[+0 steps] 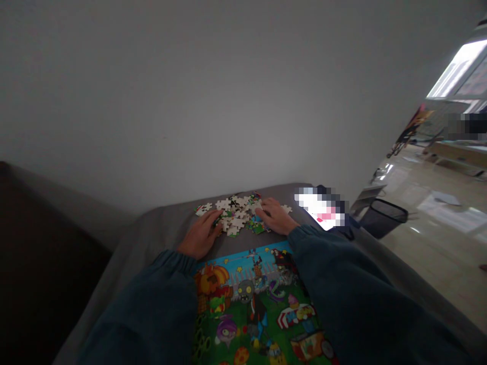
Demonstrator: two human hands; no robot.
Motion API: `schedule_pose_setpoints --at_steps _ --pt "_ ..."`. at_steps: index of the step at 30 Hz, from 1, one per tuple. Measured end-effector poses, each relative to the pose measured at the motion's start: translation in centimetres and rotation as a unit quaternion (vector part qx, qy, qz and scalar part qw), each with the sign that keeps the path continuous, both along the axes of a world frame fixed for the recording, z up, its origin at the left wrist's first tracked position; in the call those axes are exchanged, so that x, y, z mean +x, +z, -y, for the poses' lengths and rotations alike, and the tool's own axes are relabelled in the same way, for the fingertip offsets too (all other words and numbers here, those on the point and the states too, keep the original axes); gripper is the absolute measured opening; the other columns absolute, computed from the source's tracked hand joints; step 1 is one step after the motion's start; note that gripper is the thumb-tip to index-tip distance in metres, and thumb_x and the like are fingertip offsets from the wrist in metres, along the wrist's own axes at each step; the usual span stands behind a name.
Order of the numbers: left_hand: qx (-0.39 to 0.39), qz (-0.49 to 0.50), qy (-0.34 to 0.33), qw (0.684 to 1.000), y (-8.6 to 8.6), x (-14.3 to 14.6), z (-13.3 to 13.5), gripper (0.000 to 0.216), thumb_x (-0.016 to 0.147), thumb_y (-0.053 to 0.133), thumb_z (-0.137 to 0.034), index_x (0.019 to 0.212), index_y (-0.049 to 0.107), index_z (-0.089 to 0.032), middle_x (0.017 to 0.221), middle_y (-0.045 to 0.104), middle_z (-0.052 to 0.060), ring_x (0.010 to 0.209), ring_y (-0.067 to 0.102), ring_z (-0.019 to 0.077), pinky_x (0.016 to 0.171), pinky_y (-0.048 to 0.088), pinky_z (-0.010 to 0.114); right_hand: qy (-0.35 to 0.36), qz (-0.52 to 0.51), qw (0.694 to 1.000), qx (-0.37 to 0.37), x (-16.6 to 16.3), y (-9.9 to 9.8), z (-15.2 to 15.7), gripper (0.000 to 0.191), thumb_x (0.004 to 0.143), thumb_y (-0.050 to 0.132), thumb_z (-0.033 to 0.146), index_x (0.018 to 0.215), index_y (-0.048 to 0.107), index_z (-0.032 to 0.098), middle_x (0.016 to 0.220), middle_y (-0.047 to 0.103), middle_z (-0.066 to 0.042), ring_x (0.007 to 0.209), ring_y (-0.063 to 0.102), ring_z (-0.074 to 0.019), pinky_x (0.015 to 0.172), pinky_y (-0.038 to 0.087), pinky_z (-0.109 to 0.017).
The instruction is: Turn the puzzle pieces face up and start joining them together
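A loose pile of jigsaw puzzle pieces [235, 223] lies on a grey cloth-covered surface, most showing pale backs and some showing coloured print. My left hand [201, 235] rests at the pile's left edge, fingers stretched toward the pieces and thumb apart. On the opposite side, my right hand [277, 217] lies over the right part of the heap with its fingers extended. Its fingertips touch or cover some pieces; no piece is visibly gripped in either hand. Closer to me, a colourful cartoon picture sheet [249, 304] with zombies and plants lies between my forearms, which partly cover its sides.
A lit phone [321, 209], partly blurred out, lies right of the pile. Behind the grey surface [152, 228] rises a plain wall [228, 101]. A dark mesh basket [384, 218] stands beyond the right edge, above a shiny tiled floor [429, 243]. Something dark fills the lower left.
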State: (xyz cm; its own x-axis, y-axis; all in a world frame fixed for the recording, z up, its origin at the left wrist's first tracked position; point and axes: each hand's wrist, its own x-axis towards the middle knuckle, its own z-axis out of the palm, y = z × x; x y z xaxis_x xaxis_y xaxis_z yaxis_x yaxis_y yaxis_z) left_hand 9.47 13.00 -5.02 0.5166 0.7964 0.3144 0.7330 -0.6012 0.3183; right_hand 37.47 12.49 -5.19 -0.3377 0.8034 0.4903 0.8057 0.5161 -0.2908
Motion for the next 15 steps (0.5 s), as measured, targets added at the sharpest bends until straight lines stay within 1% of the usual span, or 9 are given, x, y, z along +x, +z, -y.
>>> schedule_pose_setpoints --at_steps 3,5,7,8,10,12,13,15 --pt "0.005 -0.014 0.007 1.000 -0.1 0.3 0.4 0.050 0.094 0.042 -0.042 0.142 0.039 -0.026 0.146 0.045 0.007 0.135 0.038 0.0263 0.111 0.031 0.049 0.019 0.033 0.999 -0.002 -0.3 0.5 0.5 0.037 0.100 0.037 0.033 0.077 0.060 0.017 0.087 0.061 -0.007 0.089 0.051 -0.0189 0.083 0.039 -0.035" --pt "0.020 -0.011 0.018 1.000 0.1 0.6 0.7 0.051 0.095 0.042 -0.044 0.143 0.036 -0.029 0.148 0.042 0.007 0.139 0.032 0.0291 0.110 0.026 0.055 0.041 0.060 0.997 0.007 -0.6 1.0 0.9 0.035 0.100 0.036 0.034 0.085 0.062 0.016 0.091 0.062 -0.008 0.092 0.052 -0.0200 0.086 0.039 -0.037" --pt "0.036 -0.002 0.016 0.999 0.6 0.9 0.9 0.052 0.095 0.041 -0.044 0.144 0.036 -0.028 0.149 0.041 0.007 0.140 0.028 0.0289 0.110 0.024 0.055 0.075 0.076 0.994 0.024 -0.9 1.5 1.3 0.032 0.100 0.037 0.034 0.097 0.064 0.017 0.099 0.064 -0.009 0.100 0.052 -0.0210 0.091 0.039 -0.039" --pt "0.041 0.001 0.007 0.999 0.8 1.0 0.9 0.051 0.095 0.043 -0.045 0.143 0.038 -0.028 0.148 0.043 0.007 0.140 0.029 0.0281 0.110 0.025 0.054 0.094 0.080 0.992 0.034 -1.1 1.6 1.5 0.030 0.100 0.039 0.034 0.103 0.064 0.018 0.103 0.064 -0.009 0.104 0.051 -0.0216 0.093 0.038 -0.040" --pt "0.044 0.002 -0.023 0.999 1.1 1.0 0.8 0.047 0.093 0.047 -0.046 0.137 0.046 -0.029 0.140 0.053 0.006 0.135 0.037 0.0268 0.109 0.029 0.050 0.129 0.078 0.987 0.054 -1.5 1.7 1.6 0.028 0.098 0.044 0.034 0.107 0.065 0.020 0.106 0.065 -0.009 0.106 0.051 -0.0226 0.095 0.038 -0.042" --pt "0.041 0.001 -0.053 0.998 1.3 1.1 0.8 0.041 0.091 0.051 -0.047 0.127 0.057 -0.029 0.128 0.063 0.005 0.126 0.048 0.0267 0.105 0.035 0.048 0.152 0.050 0.986 0.056 -1.9 1.6 1.5 0.025 0.095 0.050 0.036 0.102 0.068 0.020 0.103 0.066 -0.009 0.104 0.053 -0.0227 0.095 0.039 -0.042" --pt "0.039 0.002 -0.065 0.997 1.3 1.0 0.8 0.038 0.090 0.052 -0.047 0.122 0.060 -0.029 0.122 0.066 0.005 0.122 0.052 0.0269 0.103 0.037 0.048 0.156 0.018 0.987 0.045 -2.0 1.6 1.5 0.023 0.094 0.052 0.036 0.097 0.069 0.020 0.099 0.066 -0.009 0.101 0.054 -0.0221 0.094 0.041 -0.042" --pt "0.038 0.007 -0.085 0.996 1.3 1.0 0.8 0.034 0.090 0.053 -0.046 0.115 0.065 -0.027 0.114 0.070 0.005 0.114 0.057 0.0260 0.099 0.042 0.045 0.157 -0.074 0.985 -0.013 -2.3 1.5 1.4 0.022 0.091 0.057 0.038 0.088 0.069 0.020 0.092 0.067 -0.006 0.092 0.058 -0.0193 0.088 0.045 -0.038"
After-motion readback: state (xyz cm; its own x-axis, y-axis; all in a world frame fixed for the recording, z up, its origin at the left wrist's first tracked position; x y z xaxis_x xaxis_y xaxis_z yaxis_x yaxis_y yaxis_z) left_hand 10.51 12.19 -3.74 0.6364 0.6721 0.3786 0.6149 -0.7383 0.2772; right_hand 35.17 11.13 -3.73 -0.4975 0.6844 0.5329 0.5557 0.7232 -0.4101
